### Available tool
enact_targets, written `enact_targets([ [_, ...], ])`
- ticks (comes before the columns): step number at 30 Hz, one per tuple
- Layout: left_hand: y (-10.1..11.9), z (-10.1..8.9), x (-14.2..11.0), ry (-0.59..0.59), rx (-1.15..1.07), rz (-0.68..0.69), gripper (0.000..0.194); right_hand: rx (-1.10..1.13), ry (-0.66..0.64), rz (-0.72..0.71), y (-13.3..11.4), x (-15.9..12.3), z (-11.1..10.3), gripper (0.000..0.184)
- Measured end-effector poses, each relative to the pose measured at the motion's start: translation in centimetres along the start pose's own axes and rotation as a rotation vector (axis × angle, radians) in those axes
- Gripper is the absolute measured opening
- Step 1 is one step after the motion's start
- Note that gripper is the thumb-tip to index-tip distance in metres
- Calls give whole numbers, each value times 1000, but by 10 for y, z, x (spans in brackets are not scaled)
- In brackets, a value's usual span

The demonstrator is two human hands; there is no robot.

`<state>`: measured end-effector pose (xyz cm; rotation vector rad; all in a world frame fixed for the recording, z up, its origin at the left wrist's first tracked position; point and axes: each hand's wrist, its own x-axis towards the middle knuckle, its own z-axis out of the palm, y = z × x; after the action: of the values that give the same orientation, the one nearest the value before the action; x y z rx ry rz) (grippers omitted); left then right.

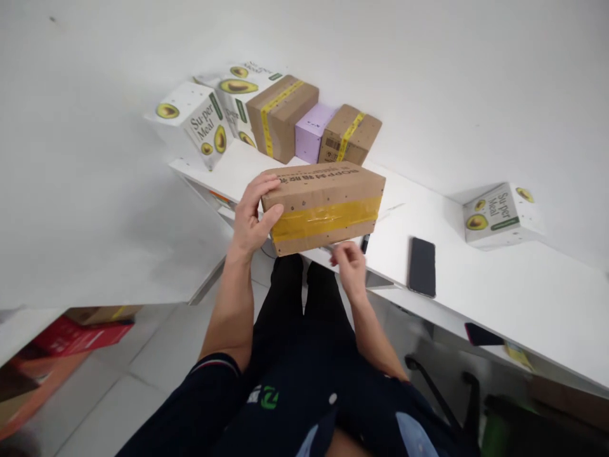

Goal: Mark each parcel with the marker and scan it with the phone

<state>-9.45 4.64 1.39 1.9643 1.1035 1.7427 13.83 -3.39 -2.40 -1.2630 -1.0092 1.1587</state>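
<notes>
A brown cardboard box [328, 190] with yellow tape along its near side is held tilted above the front edge of the white desk. My left hand [254, 216] grips its left end, thumb on the taped side and fingers over the top. Just below the box's lower edge is my right hand [349, 260], its fingers pinched together. A thin greyish thing shows at those fingertips, too small and blurred to name. A small black object [365, 244] lies right behind the right hand, partly hidden.
Along the wall stand white avocado-print boxes [202, 124], a taped brown carton [283, 117], a lilac box [314, 130] and a smaller brown carton [349, 133]. A black phone [422, 266] and another avocado-print box [499, 216] are on the desk [447, 241] to the right.
</notes>
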Motion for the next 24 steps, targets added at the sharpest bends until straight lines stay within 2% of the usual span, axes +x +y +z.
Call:
enact_targets([
  [2, -3, 0, 5, 21, -46, -28, 41, -40, 261, -102, 0, 12, -23, 18],
  [3, -4, 0, 9, 29, -58, -63, 44, -72, 362, -153, -1, 20, -33, 20],
  [4, -5, 0, 13, 34, -65, -107, 47, -112, 410, -191, -2, 27, -41, 29],
  [5, -7, 1, 17, 34, -71, -151, 51, -159, 392, -213, -3, 35, -46, 39],
  [7, -12, 4, 28, 34, -86, -222, 57, -250, 216, -219, -8, 47, -48, 51],
  [9, -18, 8, 39, 80, -119, -288, 59, -319, 91, -229, -15, 54, -43, 49],
  [11, -26, 11, 48, 176, -162, -391, 56, -376, 117, -269, -21, 54, -36, 43],
  [14, -40, 12, 50, 334, -246, -588, 46, -445, 260, -305, -25, 47, -32, 46],
  [17, -47, 11, 28, 478, -393, -727, 39, -446, 290, -251, -20, 38, -35, 50],
  [20, -46, 15, -21, 528, -493, -704, 45, -457, 195, -195, -11, 31, -41, 51],
  [21, -45, 19, -40, 525, -494, -700, 50, -489, 167, -175, -9, 29, -42, 51],
  [24, -40, 31, -89, 335, -461, -710, 65, -665, 141, -142, -3, 26, -43, 52],
])
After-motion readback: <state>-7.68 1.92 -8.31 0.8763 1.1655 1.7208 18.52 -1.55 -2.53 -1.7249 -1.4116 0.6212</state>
